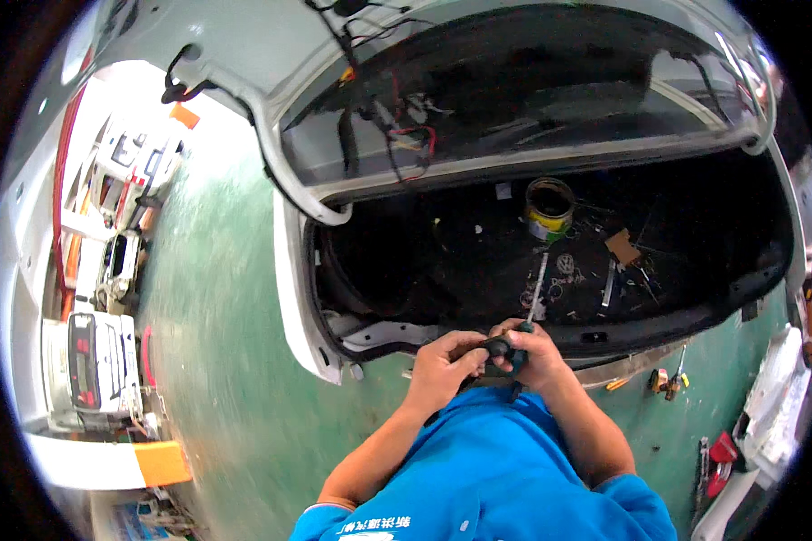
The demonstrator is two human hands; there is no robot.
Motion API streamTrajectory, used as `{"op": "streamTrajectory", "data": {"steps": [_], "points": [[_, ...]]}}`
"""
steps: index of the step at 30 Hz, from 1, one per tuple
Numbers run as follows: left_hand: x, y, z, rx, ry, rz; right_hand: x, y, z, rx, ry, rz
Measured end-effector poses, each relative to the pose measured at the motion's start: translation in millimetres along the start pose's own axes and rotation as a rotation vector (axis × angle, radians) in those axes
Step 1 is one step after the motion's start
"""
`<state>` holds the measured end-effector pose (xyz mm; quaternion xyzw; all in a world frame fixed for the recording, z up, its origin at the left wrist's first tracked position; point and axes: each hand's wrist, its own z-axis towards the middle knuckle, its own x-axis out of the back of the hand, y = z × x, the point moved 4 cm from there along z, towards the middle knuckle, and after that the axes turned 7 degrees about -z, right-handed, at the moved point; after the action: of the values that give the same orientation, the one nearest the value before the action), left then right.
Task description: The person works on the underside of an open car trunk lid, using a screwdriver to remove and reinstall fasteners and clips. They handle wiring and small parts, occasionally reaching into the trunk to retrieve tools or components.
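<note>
Both hands meet in front of my blue shirt, at the near edge of an open car boot [460,298]. My right hand [541,359] is closed round the dark handle of a screwdriver [538,288]. Its long metal shaft points away from me, over the boot floor. In my left hand [442,370], the thumb and fingers pinch a small black part [495,346] right beside the screwdriver handle. Fingers cover much of that part, so its exact kind cannot be made out.
Inside the boot stand a yellow open can [550,225], a cardboard scrap [622,246], a round badge [565,263] and small loose bits. Wires [410,135] dangle from the raised lid. Tools [668,383] lie on the green floor, right; car bumpers [99,361] stand left.
</note>
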<state>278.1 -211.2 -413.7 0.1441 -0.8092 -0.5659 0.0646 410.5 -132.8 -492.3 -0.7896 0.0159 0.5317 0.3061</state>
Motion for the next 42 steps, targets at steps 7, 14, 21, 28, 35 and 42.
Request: {"op": "streamTrajectory", "data": {"steps": [7, 14, 21, 28, 35, 42], "points": [[-1.7, -26.4, 24.4, 0.048, -0.008, 0.026, 31.1, 10.5, -0.6, -0.013, 0.167, 0.012], [-6.4, -58.6, 157.6, 0.054, 0.046, 0.468, 213.8, -10.0, -11.0, 0.081, 1.055, -1.255], [-51.1, -123.4, 408.1, -0.381, -0.085, 1.075, 303.1, 6.6, -33.9, 0.354, 1.268, -1.363], [-98.1, -177.2, 568.5, -0.855, -0.316, 1.485, 312.9, 19.8, -33.6, 0.515, 1.26, -1.396], [-169.1, -203.9, 567.9, -0.353, -0.769, 2.02, 312.2, 18.9, -31.1, 0.539, 1.268, -1.368], [-118.1, -271.3, 625.0, -0.657, -0.541, 1.868, 312.7, 10.0, -31.1, 0.555, 1.233, -1.378]]}}
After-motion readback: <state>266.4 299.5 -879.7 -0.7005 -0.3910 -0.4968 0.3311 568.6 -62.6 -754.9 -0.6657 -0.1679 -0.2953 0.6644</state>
